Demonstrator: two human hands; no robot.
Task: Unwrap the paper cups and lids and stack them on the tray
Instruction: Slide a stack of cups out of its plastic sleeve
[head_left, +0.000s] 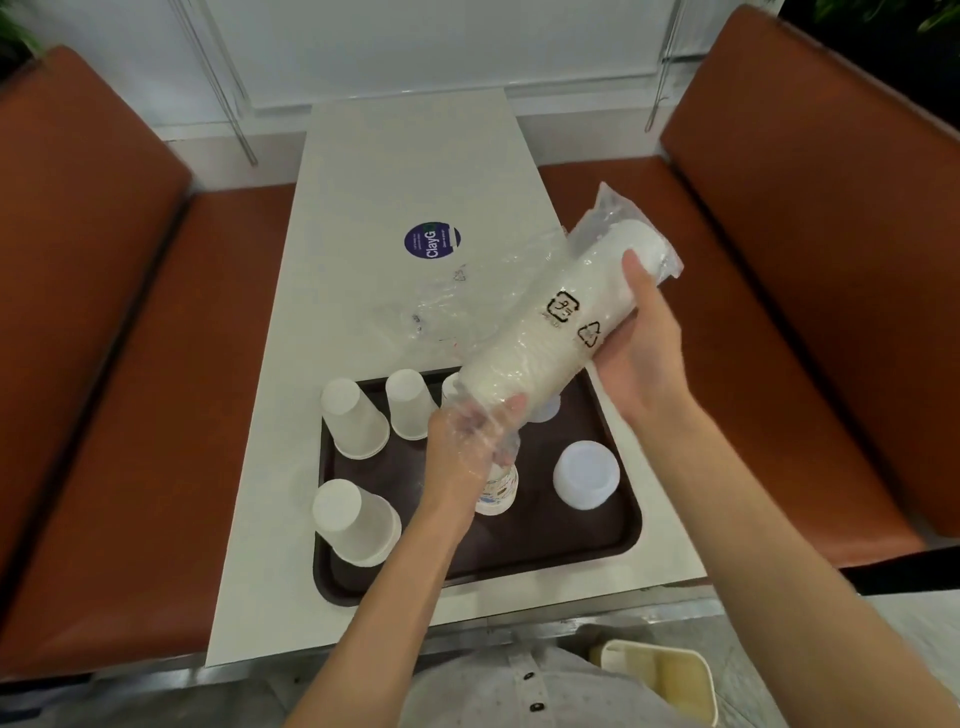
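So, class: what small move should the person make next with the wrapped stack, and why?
Probably draw the lid stack out of the plastic sleeve: the left hand grips its lower end inside the loose plastic, while the right hand holds the upper end.

The tray (571, 540) is dark brown, almost black. The cups (355, 423) on it are plain white; one cup (501, 491) carries blue and reddish print. The lids (586, 474) are milky white. The wrap (566, 312) is clear, with black recycling marks. The table (395, 171) is pale grey-white, its sticker (432, 240) navy with white lettering. The benches (805, 208) are rust-brown — the shirt (519, 691) grey with black buttons.
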